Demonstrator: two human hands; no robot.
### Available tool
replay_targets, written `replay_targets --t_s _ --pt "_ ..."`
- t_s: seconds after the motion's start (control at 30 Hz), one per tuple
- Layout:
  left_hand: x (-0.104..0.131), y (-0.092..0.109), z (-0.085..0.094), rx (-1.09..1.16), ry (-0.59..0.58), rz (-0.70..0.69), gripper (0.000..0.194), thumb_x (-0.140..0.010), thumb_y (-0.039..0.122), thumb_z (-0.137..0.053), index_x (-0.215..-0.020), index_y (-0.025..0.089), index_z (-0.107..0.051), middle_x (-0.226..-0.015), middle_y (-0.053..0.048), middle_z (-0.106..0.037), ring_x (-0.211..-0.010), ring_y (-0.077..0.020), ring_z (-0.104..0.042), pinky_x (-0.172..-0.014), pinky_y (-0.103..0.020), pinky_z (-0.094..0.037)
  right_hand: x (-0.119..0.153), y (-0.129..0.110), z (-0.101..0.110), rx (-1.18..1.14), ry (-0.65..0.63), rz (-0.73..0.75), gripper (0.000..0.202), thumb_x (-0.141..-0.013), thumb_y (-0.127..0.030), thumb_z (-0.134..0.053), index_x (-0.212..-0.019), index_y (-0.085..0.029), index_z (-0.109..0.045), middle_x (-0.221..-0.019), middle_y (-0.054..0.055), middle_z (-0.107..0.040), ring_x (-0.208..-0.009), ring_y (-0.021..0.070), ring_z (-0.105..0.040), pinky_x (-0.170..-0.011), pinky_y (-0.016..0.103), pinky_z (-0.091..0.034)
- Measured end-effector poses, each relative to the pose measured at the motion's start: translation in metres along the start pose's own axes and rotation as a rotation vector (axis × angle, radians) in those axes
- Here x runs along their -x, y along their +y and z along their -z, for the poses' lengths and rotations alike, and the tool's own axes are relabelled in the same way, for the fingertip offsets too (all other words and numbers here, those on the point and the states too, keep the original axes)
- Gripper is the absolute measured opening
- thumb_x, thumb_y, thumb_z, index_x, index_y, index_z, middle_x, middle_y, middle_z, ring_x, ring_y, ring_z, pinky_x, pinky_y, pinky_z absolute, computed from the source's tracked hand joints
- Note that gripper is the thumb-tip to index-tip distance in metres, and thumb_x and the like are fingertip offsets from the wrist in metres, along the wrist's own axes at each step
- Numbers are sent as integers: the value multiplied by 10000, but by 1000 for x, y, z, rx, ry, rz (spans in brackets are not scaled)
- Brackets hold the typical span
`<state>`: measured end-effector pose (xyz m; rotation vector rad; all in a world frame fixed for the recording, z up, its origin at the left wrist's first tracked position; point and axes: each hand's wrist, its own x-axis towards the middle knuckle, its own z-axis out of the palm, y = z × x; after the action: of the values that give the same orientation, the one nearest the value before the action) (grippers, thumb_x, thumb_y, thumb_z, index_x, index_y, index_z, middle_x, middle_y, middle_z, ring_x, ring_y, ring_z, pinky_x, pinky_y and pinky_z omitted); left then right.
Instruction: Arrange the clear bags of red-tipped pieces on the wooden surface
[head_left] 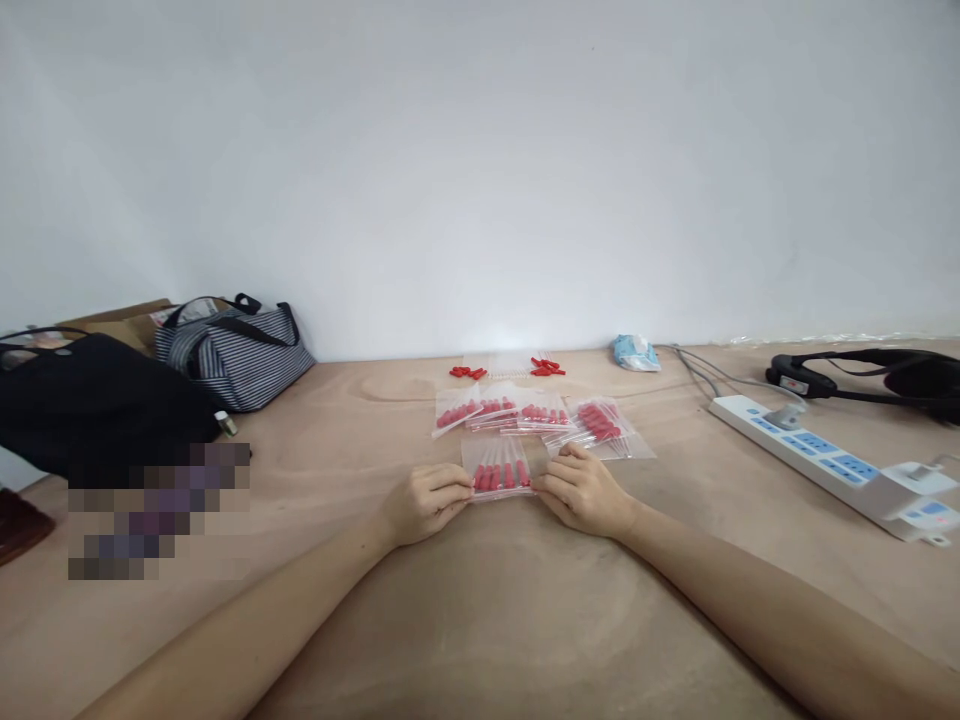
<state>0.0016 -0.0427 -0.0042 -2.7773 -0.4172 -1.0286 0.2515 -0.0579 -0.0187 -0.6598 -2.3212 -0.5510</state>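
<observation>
A small clear plastic bag (501, 468) filled with red-capped pieces lies on the wooden table (480, 620) in front of me. My left hand (424, 503) pinches its left edge and my right hand (583, 490) pinches its right edge. Behind it lies a row of several similar filled bags (525, 412), one of them (604, 425) just beyond my right hand. Farther back, loose red caps (469, 372) and more red caps (547, 367) lie beside clear tubes near the wall.
A black bag (90, 405) and a striped bag (232, 350) stand at the left. A white power strip (832, 465) with cables, a black headset (870, 375) and a blue-white packet (636, 352) sit at the right.
</observation>
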Motion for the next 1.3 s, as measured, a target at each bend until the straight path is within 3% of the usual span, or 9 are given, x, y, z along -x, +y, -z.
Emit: replay_targets --t_s 0.33,0.63,0.73,0.83,1.0,1.13,1.3 --pt "0 -2 -3 77 31 58 100 -760 109 -516 -720 159 -594 -721 -42 -640 -713 -124 -602 -656 -237 -500 -1 2 -1 57 -8 25 260 -837 -128 -354 -637 -166 -516 -546 -16 -492 -527 86 -409 -696 289 -284" --pt "4 -4 -3 188 30 246 79 -766 140 -524 -720 142 -589 -737 -46 -610 -635 -89 -587 -562 -177 -473 2 10 3 -5 86 202 239 -858 -106 -325 -944 -197 -528 -730 8 -617 -674 107 -522 -754 323 -322" --pt "3 -4 -3 200 32 268 92 -772 157 -519 -718 147 -592 -740 -45 -612 -633 -90 -585 -560 -180 -473 1 7 -1 37 98 165 196 -834 -100 -377 -888 -195 -539 -709 -3 -608 -660 102 -515 -768 327 -302" --pt "4 -4 -4 203 40 259 104 -778 164 -510 -728 153 -600 -746 -45 -616 -634 -89 -587 -563 -178 -475 0 4 -4 59 90 33 182 -826 -116 -382 -795 -193 -544 -621 -23 -564 -592 90 -477 -789 335 -275" --pt "3 -4 -6 166 23 211 104 -774 142 -511 -736 154 -607 -739 -42 -617 -645 -90 -590 -582 -175 -477 -7 1 -4 17 -31 -165 165 -823 -235 -420 -717 -172 -529 -649 -2 -551 -669 119 -467 -781 348 -244" --pt "-1 -4 -7 140 8 192 105 -776 147 -505 -736 152 -602 -718 -38 -611 -618 -89 -578 -559 -179 -469 -19 -8 -10 -10 7 -127 125 -813 -280 -471 -805 -213 -576 -746 9 -578 -747 138 -457 -758 341 -237" --pt "-3 -3 -8 108 -4 203 129 -791 164 -482 -742 157 -601 -726 -35 -615 -634 -93 -581 -573 -186 -478 -34 -21 -26 11 42 -64 173 -825 -203 -444 -745 -219 -597 -657 0 -552 -684 120 -433 -706 320 -246"
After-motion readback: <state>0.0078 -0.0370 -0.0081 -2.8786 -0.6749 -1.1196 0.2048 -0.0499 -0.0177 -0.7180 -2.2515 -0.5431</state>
